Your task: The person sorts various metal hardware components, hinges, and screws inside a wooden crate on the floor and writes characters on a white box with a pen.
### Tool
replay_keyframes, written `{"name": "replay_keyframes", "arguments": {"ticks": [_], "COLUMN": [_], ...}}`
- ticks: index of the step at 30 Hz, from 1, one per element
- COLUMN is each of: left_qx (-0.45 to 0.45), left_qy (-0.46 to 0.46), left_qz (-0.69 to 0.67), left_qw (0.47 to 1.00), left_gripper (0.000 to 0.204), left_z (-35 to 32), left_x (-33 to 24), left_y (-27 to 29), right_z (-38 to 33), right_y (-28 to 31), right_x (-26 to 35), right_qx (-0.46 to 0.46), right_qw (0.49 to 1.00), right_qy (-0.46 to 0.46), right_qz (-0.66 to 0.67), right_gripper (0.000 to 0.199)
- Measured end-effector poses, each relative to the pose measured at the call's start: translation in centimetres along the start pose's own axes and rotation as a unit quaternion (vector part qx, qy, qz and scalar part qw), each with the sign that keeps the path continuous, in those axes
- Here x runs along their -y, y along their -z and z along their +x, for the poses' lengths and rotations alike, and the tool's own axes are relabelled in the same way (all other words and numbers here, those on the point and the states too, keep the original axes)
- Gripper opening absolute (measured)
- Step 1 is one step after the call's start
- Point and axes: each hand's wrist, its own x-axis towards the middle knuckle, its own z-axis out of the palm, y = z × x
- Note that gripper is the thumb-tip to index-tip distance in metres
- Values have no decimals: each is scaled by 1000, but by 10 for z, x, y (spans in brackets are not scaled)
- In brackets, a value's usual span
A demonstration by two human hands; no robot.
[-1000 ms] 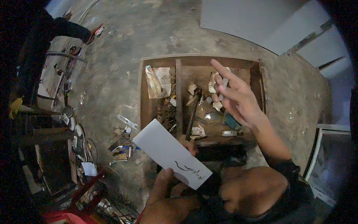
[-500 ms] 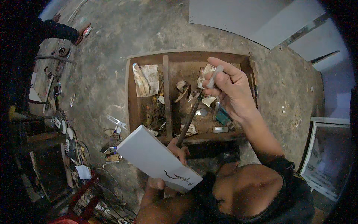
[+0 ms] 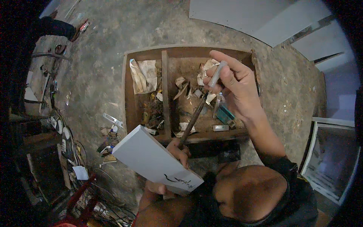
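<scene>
My left hand [image 3: 179, 153] is closed around a white rectangular board [image 3: 155, 159] with dark scribbled marks at its near end. Its thumb presses the near edge while the fingers come out past the far edge. Those fingers also grip a dark, thin rod [image 3: 193, 123], which slants up to the right over a wooden tray [image 3: 165, 90]. Above the tray's right part, my right hand [image 3: 238, 83] pinches a small translucent whitish cylinder [image 3: 217, 74] between thumb and fingers. The rod's upper tip lies close below this cylinder; whether they touch I cannot tell.
Crumpled paper [image 3: 143, 75], a teal box [image 3: 225, 114], a small white block [image 3: 220, 128] and debris lie in the divided tray. Cables and a red chair [image 3: 81, 200] stand lower left. Another person's dark-clothed limb [image 3: 58, 28] shows upper left. Large white panels [image 3: 242, 17] lie at upper right.
The view has shifted a little, so tray and floor items sit slightly further left and higher. Both hands keep their holds; the whitish cylinder shows more fully between the right fingers.
</scene>
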Motion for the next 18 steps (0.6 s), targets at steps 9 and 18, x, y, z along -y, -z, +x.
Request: {"name": "replay_keyframes", "arguments": {"ticks": [9, 18], "left_qx": [-1, 6], "left_qy": [-33, -28], "left_qz": [-7, -5], "left_qw": [999, 1000], "left_gripper": [79, 77], "left_z": [0, 6], "left_x": [6, 2], "left_y": [1, 1], "right_z": [-4, -4], "right_y": [1, 5], "right_x": [1, 0], "right_qx": [34, 49], "right_qw": [998, 998], "right_qy": [30, 25], "right_qz": [-40, -28], "right_gripper": [56, 58]}}
